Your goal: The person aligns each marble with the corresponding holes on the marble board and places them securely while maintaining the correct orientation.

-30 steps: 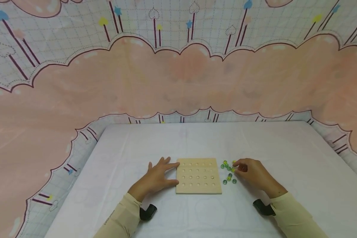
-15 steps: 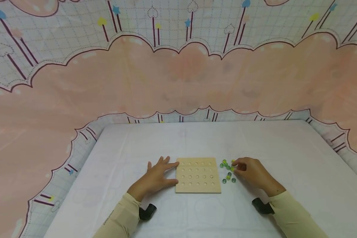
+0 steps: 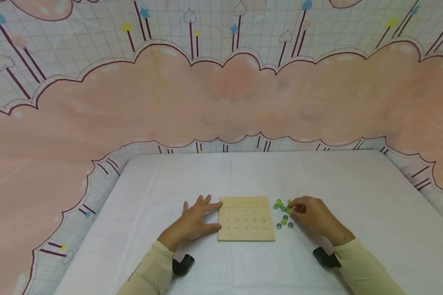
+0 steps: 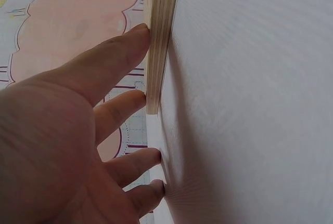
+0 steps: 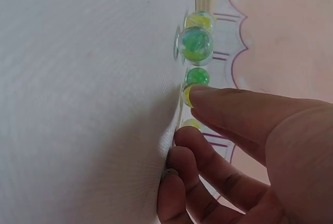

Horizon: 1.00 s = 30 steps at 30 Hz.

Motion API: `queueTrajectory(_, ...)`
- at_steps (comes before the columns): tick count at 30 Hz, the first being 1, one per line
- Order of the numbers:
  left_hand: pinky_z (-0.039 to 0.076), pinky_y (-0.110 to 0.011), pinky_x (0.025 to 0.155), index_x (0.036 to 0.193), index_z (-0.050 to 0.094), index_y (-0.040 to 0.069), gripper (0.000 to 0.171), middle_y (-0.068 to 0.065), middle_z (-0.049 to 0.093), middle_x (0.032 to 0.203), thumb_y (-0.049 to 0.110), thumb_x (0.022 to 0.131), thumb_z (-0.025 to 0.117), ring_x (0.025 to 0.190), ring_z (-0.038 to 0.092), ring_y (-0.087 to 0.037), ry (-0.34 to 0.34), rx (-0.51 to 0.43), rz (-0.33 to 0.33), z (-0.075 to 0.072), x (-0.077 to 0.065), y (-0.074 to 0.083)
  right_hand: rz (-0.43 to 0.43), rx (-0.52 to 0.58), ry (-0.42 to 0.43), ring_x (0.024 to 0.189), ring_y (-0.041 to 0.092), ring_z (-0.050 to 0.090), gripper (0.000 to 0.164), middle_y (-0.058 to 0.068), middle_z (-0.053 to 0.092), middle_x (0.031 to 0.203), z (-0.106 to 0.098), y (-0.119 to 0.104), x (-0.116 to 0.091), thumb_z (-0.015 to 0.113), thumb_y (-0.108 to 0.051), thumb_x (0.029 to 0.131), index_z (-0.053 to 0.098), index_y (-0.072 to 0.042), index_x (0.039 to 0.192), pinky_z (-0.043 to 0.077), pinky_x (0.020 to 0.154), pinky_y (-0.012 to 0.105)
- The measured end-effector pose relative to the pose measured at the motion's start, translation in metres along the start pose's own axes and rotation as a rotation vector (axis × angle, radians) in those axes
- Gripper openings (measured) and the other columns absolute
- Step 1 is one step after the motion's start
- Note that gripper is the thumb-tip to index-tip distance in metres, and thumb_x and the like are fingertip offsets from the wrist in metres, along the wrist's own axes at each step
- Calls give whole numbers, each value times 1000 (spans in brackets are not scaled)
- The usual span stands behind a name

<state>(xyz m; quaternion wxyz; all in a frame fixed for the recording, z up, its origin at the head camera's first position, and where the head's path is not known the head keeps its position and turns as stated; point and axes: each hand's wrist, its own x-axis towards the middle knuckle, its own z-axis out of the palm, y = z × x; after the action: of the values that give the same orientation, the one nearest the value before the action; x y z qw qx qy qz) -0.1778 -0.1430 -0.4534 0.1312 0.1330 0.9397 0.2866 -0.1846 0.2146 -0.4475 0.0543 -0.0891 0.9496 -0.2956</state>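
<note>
White table (image 3: 192, 176) underneath; left hand (image 3: 191, 222) splaying against board (image 3: 241, 216), right hand (image 3: 313, 213) pinching yellow marble (image 5: 188, 96); loose marbles (image 3: 285, 217) lying between hands, holes (image 3: 245, 221) looking mostly unfilled.

yellow marble (image 5: 187, 96): part-hidden behind right grip (image 3: 315, 213) | wooden board (image 4: 162, 37): top-cropped, left wrist view | left sleeve (image 3: 149, 268): bottom-cropped, head view

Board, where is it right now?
The board is low in the head view, just right of centre, between the left hand and the marbles.
</note>
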Motion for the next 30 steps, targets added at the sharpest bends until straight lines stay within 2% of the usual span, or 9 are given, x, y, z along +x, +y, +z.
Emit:
queueTrajectory(9, -6, -72, 117, 145, 55, 26, 66, -18, 30, 163, 37, 84, 80, 155, 13, -39, 5, -6, 10, 0, 1, 2, -6, -2, -19, 79, 16, 57, 18, 3, 66, 87, -1, 1, 3, 75, -5, 86, 76, -8, 104, 48, 70, 31)
queueTrajectory(18, -5, -72, 117, 145, 55, 26, 66, -17, 29, 163, 37, 85, 79, 155, 13, -39, -8, 4, 12, 0, 1, 5, 30, -23, -41, 80, 17, 57, 18, 3, 66, 87, -5, -2, 4, 76, -5, 85, 76, -7, 103, 50, 69, 31)
queueTrajectory(30, -5, -72, 117, 145, 55, 26, 66, -17, 30, 163, 37, 84, 80, 155, 13, -39, 1, 5, -5, -1, 0, 4, 3, -18, -45, 79, 16, 57, 11, 2, 66, 86, -7, -5, 6, 76, -5, 86, 76, -8, 97, 50, 69, 32)
